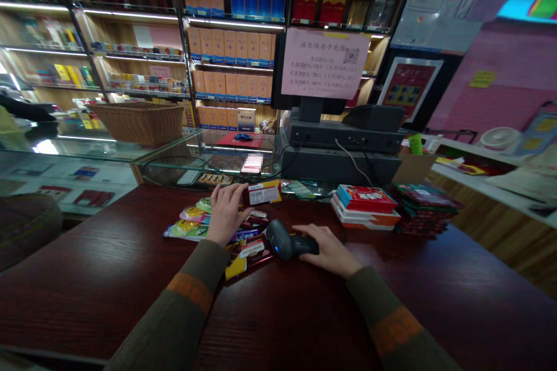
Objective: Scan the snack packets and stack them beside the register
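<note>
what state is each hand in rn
Left hand: closed on the end of a yellow-edged packet.
Right hand: closed around the barcode scanner.

scanner [282, 240]: black, blue light | desk [270, 324]: dark red-brown grain | boxes [366, 204] right of scanner: red, white | sleeves [174, 307]: olive, orange band

Shop: boxed goods on lit shelves [235, 46], glass display counter [87, 156], price notice [324, 64].

glossy dark wood table [108, 278], woven basket [141, 122]
</note>
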`<action>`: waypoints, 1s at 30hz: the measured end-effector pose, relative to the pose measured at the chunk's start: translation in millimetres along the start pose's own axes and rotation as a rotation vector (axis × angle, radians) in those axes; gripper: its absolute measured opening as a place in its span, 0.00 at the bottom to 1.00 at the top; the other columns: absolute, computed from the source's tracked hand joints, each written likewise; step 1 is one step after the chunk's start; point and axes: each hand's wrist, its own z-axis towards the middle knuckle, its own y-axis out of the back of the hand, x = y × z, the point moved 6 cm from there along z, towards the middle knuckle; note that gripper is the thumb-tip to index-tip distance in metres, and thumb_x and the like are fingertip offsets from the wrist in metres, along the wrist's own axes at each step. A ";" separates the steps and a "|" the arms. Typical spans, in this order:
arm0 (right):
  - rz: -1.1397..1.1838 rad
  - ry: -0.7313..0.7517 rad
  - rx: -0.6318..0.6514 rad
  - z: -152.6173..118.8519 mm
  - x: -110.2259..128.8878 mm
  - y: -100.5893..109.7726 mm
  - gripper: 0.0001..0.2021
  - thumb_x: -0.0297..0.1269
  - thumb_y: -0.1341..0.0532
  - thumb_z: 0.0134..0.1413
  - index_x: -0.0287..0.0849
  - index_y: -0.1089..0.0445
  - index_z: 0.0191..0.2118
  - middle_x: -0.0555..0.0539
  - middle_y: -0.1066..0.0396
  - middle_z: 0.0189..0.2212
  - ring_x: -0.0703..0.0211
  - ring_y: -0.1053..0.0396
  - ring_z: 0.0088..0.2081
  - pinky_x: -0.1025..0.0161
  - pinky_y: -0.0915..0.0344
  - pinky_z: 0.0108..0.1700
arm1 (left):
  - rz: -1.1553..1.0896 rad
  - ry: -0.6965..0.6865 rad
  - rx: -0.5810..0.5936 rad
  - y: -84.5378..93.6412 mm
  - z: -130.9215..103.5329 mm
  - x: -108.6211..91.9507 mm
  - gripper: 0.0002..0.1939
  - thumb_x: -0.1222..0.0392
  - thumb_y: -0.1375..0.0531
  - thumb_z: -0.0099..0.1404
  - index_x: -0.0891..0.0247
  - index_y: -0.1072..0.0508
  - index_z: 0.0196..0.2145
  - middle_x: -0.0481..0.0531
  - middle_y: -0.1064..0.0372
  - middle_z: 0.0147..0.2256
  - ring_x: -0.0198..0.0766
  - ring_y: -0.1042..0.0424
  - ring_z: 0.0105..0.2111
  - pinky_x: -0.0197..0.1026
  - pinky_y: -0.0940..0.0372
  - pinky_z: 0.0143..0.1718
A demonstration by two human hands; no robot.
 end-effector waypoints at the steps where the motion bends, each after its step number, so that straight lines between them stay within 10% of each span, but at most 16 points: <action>1: -0.007 0.002 -0.002 0.2 0.0 -0.2 0.31 0.37 0.33 0.52 0.51 0.37 0.63 0.45 0.31 0.59 0.47 0.35 0.58 0.51 0.45 0.60 | -0.002 0.001 0.000 0.1 0.0 -0.2 0.33 0.58 0.33 0.61 0.61 0.37 0.62 0.62 0.31 0.56 0.51 0.34 0.58 0.58 0.51 0.66; 13: 0.055 -0.058 -0.089 1.3 -4.4 10.2 0.29 0.52 0.36 0.58 0.51 0.35 0.63 0.43 0.27 0.52 0.47 0.32 0.54 0.47 0.39 0.57 | -0.032 -0.019 -0.001 1.1 1.5 -4.2 0.32 0.58 0.34 0.62 0.60 0.37 0.62 0.61 0.31 0.56 0.50 0.33 0.58 0.58 0.52 0.67; 19: 0.469 -0.210 -0.477 24.1 -25.9 20.2 0.23 0.43 0.43 0.62 0.44 0.33 0.61 0.41 0.24 0.50 0.52 0.27 0.51 0.51 0.34 0.57 | -0.077 -0.071 0.009 2.0 3.5 -15.3 0.31 0.61 0.36 0.63 0.60 0.38 0.63 0.61 0.31 0.56 0.49 0.33 0.58 0.58 0.52 0.67; 30: 0.675 -0.283 -0.503 54.2 -12.2 11.2 0.29 0.39 0.40 0.56 0.40 0.34 0.63 0.37 0.28 0.56 0.51 0.27 0.53 0.51 0.34 0.59 | -0.133 -0.104 0.074 -4.6 2.9 -29.5 0.32 0.64 0.35 0.62 0.61 0.38 0.62 0.61 0.31 0.56 0.49 0.32 0.56 0.51 0.42 0.60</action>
